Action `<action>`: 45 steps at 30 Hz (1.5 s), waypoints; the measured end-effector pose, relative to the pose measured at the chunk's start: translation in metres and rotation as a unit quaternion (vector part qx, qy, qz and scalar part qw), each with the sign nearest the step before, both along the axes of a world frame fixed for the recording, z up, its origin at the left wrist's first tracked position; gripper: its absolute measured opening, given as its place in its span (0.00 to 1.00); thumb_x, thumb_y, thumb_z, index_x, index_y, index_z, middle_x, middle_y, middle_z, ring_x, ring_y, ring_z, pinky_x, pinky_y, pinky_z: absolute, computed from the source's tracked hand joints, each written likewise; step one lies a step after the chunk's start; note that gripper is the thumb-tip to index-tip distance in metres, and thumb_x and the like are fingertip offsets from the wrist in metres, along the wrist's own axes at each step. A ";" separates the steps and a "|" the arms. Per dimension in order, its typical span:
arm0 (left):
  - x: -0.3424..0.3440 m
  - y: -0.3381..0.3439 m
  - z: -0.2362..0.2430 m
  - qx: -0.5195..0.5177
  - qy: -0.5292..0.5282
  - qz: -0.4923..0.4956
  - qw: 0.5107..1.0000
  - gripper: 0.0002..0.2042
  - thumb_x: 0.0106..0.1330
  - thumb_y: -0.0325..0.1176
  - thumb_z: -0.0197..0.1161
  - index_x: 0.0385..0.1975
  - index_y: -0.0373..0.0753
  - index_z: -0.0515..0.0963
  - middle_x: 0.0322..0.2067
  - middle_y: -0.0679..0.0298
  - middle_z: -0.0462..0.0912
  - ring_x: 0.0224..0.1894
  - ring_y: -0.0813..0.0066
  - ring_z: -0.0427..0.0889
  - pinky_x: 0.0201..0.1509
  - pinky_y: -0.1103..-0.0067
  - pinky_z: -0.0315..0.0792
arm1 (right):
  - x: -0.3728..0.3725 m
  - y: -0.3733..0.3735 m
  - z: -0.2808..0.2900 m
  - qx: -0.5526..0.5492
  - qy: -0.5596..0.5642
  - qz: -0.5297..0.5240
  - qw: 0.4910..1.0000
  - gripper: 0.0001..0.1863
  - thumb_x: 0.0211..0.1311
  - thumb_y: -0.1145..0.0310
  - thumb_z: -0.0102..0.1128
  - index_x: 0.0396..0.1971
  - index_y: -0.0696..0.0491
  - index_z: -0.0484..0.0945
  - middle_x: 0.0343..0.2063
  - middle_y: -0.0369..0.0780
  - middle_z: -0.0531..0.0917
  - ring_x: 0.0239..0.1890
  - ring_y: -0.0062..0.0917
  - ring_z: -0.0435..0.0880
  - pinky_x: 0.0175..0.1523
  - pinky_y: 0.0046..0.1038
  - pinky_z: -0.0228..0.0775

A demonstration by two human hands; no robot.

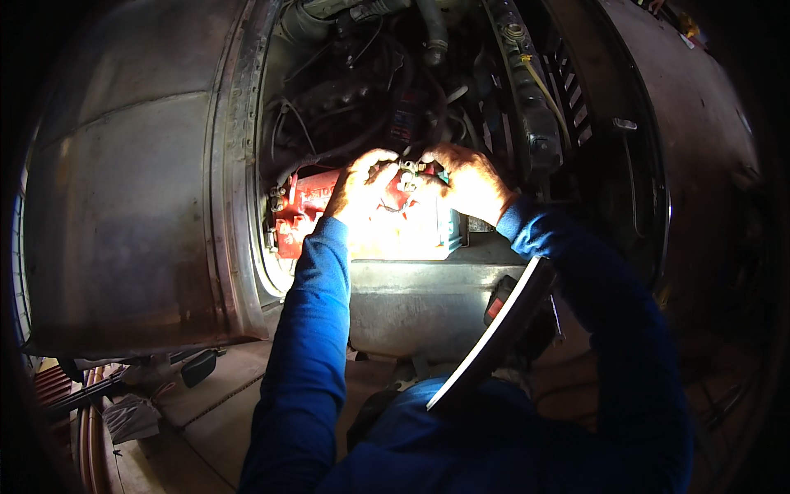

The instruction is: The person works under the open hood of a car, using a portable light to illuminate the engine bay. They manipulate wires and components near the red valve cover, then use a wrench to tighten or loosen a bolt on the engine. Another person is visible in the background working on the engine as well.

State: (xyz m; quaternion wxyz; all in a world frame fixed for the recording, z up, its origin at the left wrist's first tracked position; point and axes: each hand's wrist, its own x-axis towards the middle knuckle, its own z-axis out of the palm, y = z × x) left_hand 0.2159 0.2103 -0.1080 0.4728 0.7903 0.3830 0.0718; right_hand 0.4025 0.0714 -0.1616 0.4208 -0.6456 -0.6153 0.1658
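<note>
A car battery with a red top sits at the near edge of an open engine bay, its middle washed out by bright light. Over its far edge a metal terminal clamp shows between my two hands. My left hand comes in from the left, fingers curled and closed at the clamp. From the right, my right hand reaches the same clamp with its fingers bent in a pinch. Glare hides the exact fingertip contact. Another metal terminal fitting stands at the battery's left end.
Dark hoses and engine parts fill the bay beyond, with a radiator to the right. A grey fender spans the left. A pale-edged curved strip crosses below my right forearm. A white bag lies on the floor.
</note>
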 end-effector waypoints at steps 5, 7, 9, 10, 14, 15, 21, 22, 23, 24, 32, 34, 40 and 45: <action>0.001 -0.001 0.005 -0.012 0.021 0.028 0.999 0.19 0.72 0.42 0.63 0.53 0.34 0.80 0.49 0.56 0.85 0.51 0.67 0.83 0.56 0.73 0.75 | -0.002 -0.001 -0.003 -0.008 -0.116 -0.027 0.993 0.22 0.62 0.57 0.67 0.52 0.52 0.77 0.48 0.45 0.84 0.44 0.44 0.87 0.50 0.41 0.81; 0.002 0.002 0.003 0.004 0.024 0.007 1.000 0.20 0.73 0.44 0.61 0.53 0.34 0.80 0.47 0.56 0.85 0.45 0.68 0.84 0.48 0.73 0.78 | -0.002 -0.001 -0.004 0.025 -0.075 -0.016 0.997 0.24 0.62 0.56 0.67 0.52 0.53 0.77 0.48 0.45 0.83 0.44 0.44 0.87 0.50 0.41 0.81; 0.001 0.004 -0.001 0.028 0.004 -0.003 1.000 0.19 0.72 0.43 0.61 0.52 0.33 0.80 0.47 0.56 0.86 0.45 0.67 0.84 0.50 0.73 0.78 | -0.002 -0.001 -0.004 0.028 -0.047 -0.013 0.998 0.24 0.62 0.55 0.67 0.52 0.53 0.77 0.47 0.45 0.83 0.45 0.44 0.87 0.50 0.41 0.81; 0.000 0.005 -0.003 0.040 -0.011 -0.010 0.999 0.19 0.72 0.43 0.61 0.52 0.33 0.80 0.47 0.56 0.86 0.45 0.67 0.84 0.50 0.73 0.77 | -0.002 -0.002 -0.004 0.020 -0.040 -0.018 0.999 0.23 0.62 0.55 0.66 0.52 0.53 0.77 0.47 0.45 0.83 0.45 0.44 0.86 0.50 0.41 0.81; -0.007 0.005 -0.009 0.114 -0.045 -0.067 0.990 0.18 0.72 0.41 0.62 0.50 0.31 0.81 0.46 0.55 0.87 0.48 0.68 0.84 0.53 0.74 0.76 | -0.004 -0.002 -0.002 0.000 -0.108 -0.031 0.994 0.21 0.62 0.57 0.66 0.51 0.53 0.78 0.48 0.45 0.83 0.47 0.44 0.86 0.52 0.42 0.80; -0.008 0.004 -0.010 0.122 -0.048 -0.069 0.989 0.18 0.72 0.41 0.62 0.50 0.30 0.81 0.46 0.55 0.87 0.48 0.68 0.84 0.53 0.74 0.76 | -0.006 -0.002 -0.001 0.017 -0.078 -0.032 0.996 0.21 0.63 0.57 0.66 0.50 0.53 0.78 0.47 0.45 0.83 0.46 0.44 0.86 0.52 0.42 0.80; -0.014 0.007 -0.018 0.196 -0.083 -0.121 0.970 0.18 0.71 0.40 0.63 0.50 0.30 0.81 0.47 0.55 0.86 0.50 0.66 0.84 0.55 0.74 0.75 | -0.005 -0.005 -0.003 0.003 -0.048 -0.059 0.997 0.18 0.65 0.59 0.63 0.49 0.54 0.79 0.46 0.45 0.84 0.46 0.43 0.86 0.52 0.42 0.80; -0.016 0.010 -0.019 0.229 -0.063 -0.150 0.960 0.19 0.68 0.39 0.65 0.52 0.31 0.80 0.49 0.53 0.85 0.53 0.63 0.82 0.58 0.72 0.74 | -0.005 -0.004 -0.003 0.014 -0.056 -0.053 0.997 0.18 0.65 0.58 0.64 0.49 0.54 0.79 0.46 0.45 0.84 0.46 0.43 0.86 0.52 0.42 0.80; -0.017 0.012 -0.020 0.263 -0.045 -0.179 0.947 0.21 0.65 0.38 0.66 0.54 0.32 0.79 0.52 0.51 0.83 0.55 0.59 0.81 0.61 0.70 0.73 | -0.006 -0.003 -0.004 0.022 -0.067 -0.054 0.996 0.18 0.65 0.58 0.64 0.48 0.54 0.79 0.46 0.45 0.84 0.46 0.43 0.86 0.52 0.42 0.80; -0.018 0.018 -0.018 0.302 0.004 -0.223 0.927 0.27 0.59 0.36 0.71 0.58 0.34 0.77 0.56 0.48 0.79 0.60 0.53 0.78 0.66 0.66 0.71 | -0.006 -0.002 -0.004 0.029 -0.078 -0.049 0.995 0.19 0.64 0.58 0.65 0.48 0.54 0.79 0.45 0.45 0.84 0.46 0.44 0.86 0.51 0.42 0.80; -0.010 0.010 -0.011 0.136 -0.040 -0.130 0.981 0.20 0.68 0.37 0.67 0.55 0.32 0.79 0.55 0.50 0.81 0.58 0.60 0.80 0.64 0.71 0.72 | -0.010 -0.004 -0.003 0.014 -0.019 -0.070 0.997 0.19 0.63 0.58 0.67 0.47 0.55 0.79 0.43 0.46 0.84 0.44 0.44 0.87 0.50 0.40 0.80; -0.003 0.006 -0.012 0.044 -0.043 -0.040 0.997 0.17 0.71 0.38 0.63 0.51 0.31 0.80 0.47 0.55 0.84 0.50 0.66 0.82 0.57 0.74 0.74 | -0.009 -0.004 -0.004 0.028 -0.032 -0.060 0.997 0.19 0.63 0.58 0.66 0.47 0.55 0.78 0.43 0.46 0.84 0.44 0.44 0.87 0.50 0.41 0.80; 0.005 0.009 -0.011 -0.014 -0.027 0.009 0.999 0.16 0.73 0.39 0.61 0.47 0.30 0.81 0.42 0.59 0.87 0.44 0.73 0.82 0.51 0.77 0.75 | -0.010 -0.002 -0.011 0.009 0.075 -0.036 0.997 0.21 0.64 0.54 0.63 0.49 0.54 0.78 0.46 0.45 0.83 0.46 0.44 0.86 0.52 0.43 0.79; 0.002 0.009 -0.014 -0.017 -0.038 0.007 0.999 0.16 0.73 0.40 0.62 0.47 0.30 0.81 0.43 0.59 0.87 0.45 0.71 0.82 0.52 0.76 0.75 | -0.012 -0.002 -0.009 0.018 -0.019 -0.055 0.998 0.20 0.64 0.55 0.64 0.49 0.53 0.78 0.47 0.46 0.83 0.47 0.45 0.86 0.53 0.42 0.79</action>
